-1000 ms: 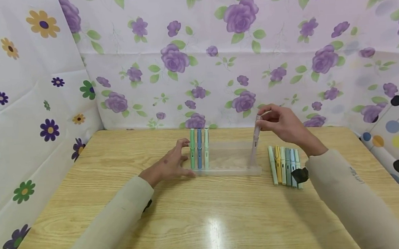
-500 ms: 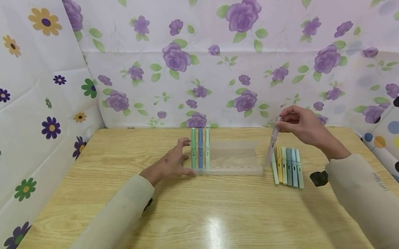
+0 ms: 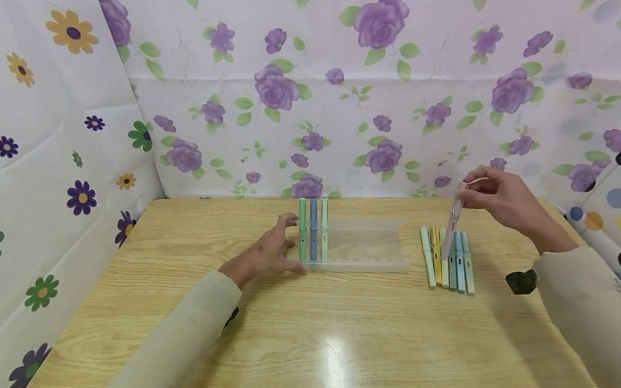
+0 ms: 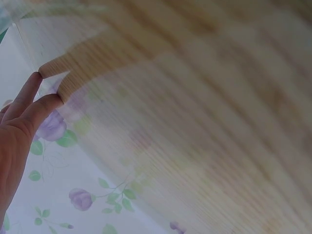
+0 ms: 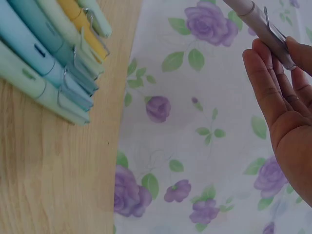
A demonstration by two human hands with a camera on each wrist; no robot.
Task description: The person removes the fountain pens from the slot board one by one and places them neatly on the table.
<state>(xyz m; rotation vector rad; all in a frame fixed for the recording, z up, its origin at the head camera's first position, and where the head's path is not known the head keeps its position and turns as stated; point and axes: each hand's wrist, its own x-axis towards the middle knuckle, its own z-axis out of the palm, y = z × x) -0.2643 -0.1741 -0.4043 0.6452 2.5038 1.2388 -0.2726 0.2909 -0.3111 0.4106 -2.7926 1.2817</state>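
My right hand (image 3: 505, 200) pinches a lilac pen (image 3: 455, 216) near its top between thumb and fingers, the pen tilted, its lower end overlapping the row of pens in the head view. The right wrist view shows the metal clip of this pen (image 5: 265, 30) beside the thumb. At the left end of a clear plastic pen stand (image 3: 368, 267), my left hand (image 3: 263, 253) rests with thumb in front and fingers spread behind. A green pen (image 3: 303, 233), a blue pen (image 3: 313, 232) and a pale green pen (image 3: 325, 231) stand side by side in its left part.
Several pens lie in a row right of the stand, among them a yellow pen (image 3: 436, 245) and a light blue pen (image 3: 460, 268). The wooden table (image 3: 276, 338) ends at a flower-patterned cloth (image 3: 333, 127) behind, with another cloth (image 3: 38, 193) at left.
My right hand has carried the lilac pen rightward, from the right end of the stand to over the lying pens. My left hand stays at the stand's left end.
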